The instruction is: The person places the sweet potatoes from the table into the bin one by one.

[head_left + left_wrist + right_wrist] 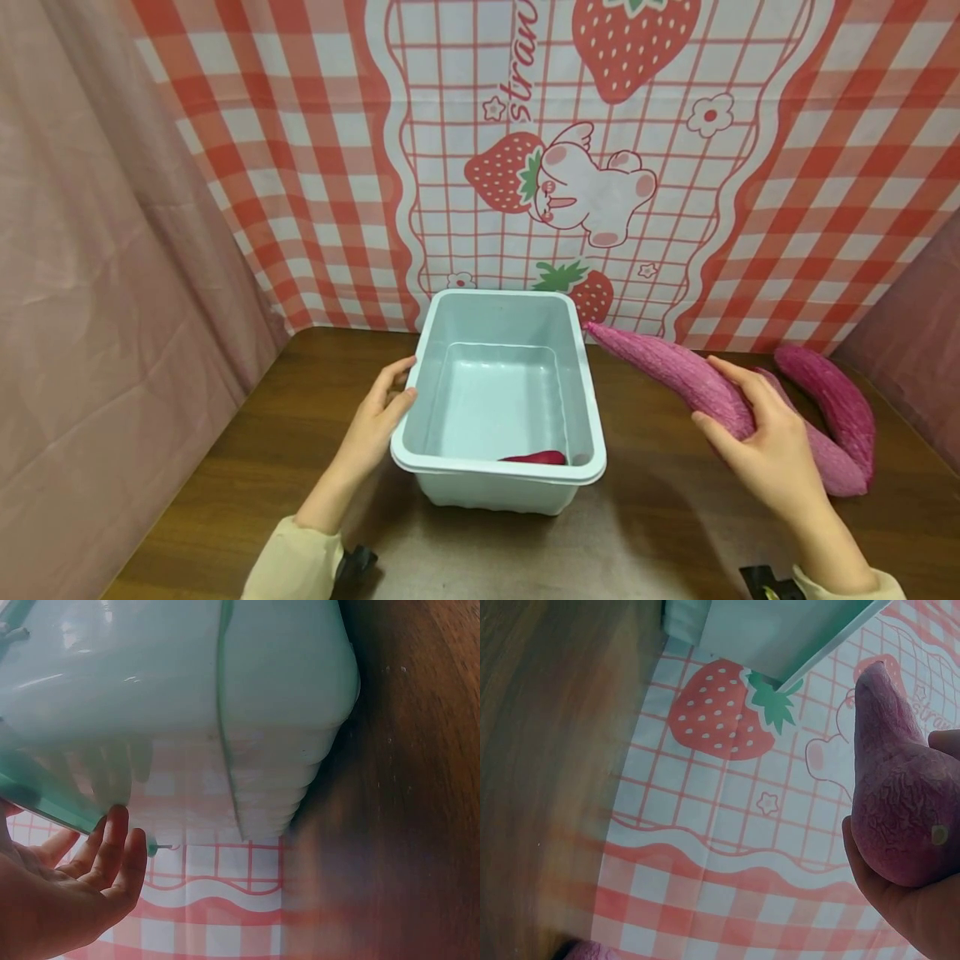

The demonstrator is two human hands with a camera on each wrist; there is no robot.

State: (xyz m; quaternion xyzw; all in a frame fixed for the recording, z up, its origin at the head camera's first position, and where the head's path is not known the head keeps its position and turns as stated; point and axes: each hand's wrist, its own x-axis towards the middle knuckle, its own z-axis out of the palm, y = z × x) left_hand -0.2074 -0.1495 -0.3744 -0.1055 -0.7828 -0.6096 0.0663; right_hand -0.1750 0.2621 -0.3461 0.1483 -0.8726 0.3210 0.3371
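Note:
A pale blue-green plastic bin (487, 492) stands on the table, in the middle of the head view. At its left rim, my left hand (382, 412) holds on, thumb at the lip and the other fingers (109, 851) outside under it. To the right, my right hand (776, 450) grips a long pink-purple sweet potato (667, 358) with wrinkled skin. Its thin tip points at the bin's right rim; its blunt end (904, 817) shows in the right wrist view. Inside the bin, a dark red thing (543, 457) lies mostly hidden by the near wall.
A curved purple sweet potato (832, 392) lies at the table's right, touching a paler one (836, 462) partly hidden by my right hand. Behind the brown table (300, 442) hangs a red checked strawberry cloth (322, 167). A pink curtain (127, 250) borders the left.

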